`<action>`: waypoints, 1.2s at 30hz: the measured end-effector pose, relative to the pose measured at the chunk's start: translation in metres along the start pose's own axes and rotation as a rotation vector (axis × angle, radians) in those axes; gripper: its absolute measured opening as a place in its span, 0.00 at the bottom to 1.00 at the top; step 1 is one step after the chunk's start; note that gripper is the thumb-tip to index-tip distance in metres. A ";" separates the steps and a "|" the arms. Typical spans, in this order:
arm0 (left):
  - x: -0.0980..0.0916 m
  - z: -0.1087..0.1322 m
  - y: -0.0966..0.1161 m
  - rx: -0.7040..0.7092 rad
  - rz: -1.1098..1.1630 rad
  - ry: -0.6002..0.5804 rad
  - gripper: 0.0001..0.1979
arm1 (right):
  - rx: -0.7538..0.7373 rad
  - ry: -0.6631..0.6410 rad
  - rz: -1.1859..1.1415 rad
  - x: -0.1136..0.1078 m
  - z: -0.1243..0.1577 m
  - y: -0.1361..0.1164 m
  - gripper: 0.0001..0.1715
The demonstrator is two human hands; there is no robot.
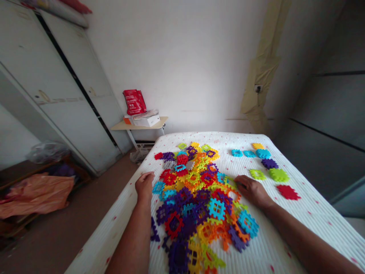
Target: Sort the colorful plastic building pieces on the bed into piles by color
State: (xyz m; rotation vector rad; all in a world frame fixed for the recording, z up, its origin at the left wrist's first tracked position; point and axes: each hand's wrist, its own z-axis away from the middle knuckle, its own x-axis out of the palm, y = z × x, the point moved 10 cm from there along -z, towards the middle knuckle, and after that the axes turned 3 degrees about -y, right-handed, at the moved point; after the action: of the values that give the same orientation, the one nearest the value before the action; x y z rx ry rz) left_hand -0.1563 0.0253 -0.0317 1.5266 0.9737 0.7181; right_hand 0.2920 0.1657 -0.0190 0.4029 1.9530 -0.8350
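Observation:
A large heap of interlocking plastic building pieces (188, 224) in many colours is spread over the middle of the bed. Left of the heap, my left hand (145, 184) rests on the sheet with its fingers curled in, near a light blue piece (158, 187); nothing shows in it. At the heap's right edge, my right hand (253, 189) has its fingers bent down beside a yellow-green piece (230, 181). Whatever lies under those fingertips is hidden. Farther right, apart from the heap, are a yellow-green frame piece (257, 174), a green stack (278, 175) and a red stack (288, 192).
Blue pieces (236, 153), a purple stack (269, 163) and a yellow piece (258, 146) lie toward the bed's far right. The bed (310, 228) has a white dotted sheet. Behind it, a small table (119, 126) carries a red bag (134, 102) and a white box (148, 121).

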 end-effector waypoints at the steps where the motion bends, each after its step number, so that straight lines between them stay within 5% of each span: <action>1: 0.001 -0.001 -0.001 0.008 -0.009 -0.006 0.17 | 0.002 0.002 0.001 0.000 0.000 0.000 0.15; 6: 0.005 -0.001 0.001 0.084 -0.100 -0.034 0.16 | 0.001 0.003 -0.006 0.000 0.000 0.001 0.15; 10: 0.015 0.008 0.025 0.214 -0.226 -0.104 0.16 | -0.004 -0.010 -0.004 0.002 0.000 0.002 0.14; 16: 0.073 0.059 0.082 0.564 -0.446 -0.456 0.09 | -0.017 0.007 0.001 -0.001 0.000 -0.002 0.14; 20: 0.106 0.087 0.091 0.684 -0.560 -0.601 0.11 | -0.007 -0.014 0.017 -0.001 -0.001 -0.003 0.14; 26: 0.117 0.097 0.084 0.897 -0.870 -0.550 0.11 | 0.014 -0.015 0.022 -0.006 -0.002 -0.009 0.14; 36: 0.116 0.097 0.085 1.077 -0.811 -0.502 0.11 | 0.024 0.002 0.076 -0.006 -0.004 -0.008 0.13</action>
State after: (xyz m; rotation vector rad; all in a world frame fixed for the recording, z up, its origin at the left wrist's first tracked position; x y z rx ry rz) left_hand -0.0020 0.0791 0.0257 1.7988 1.5118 -0.8770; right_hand 0.2875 0.1633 -0.0096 0.4893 1.9194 -0.8095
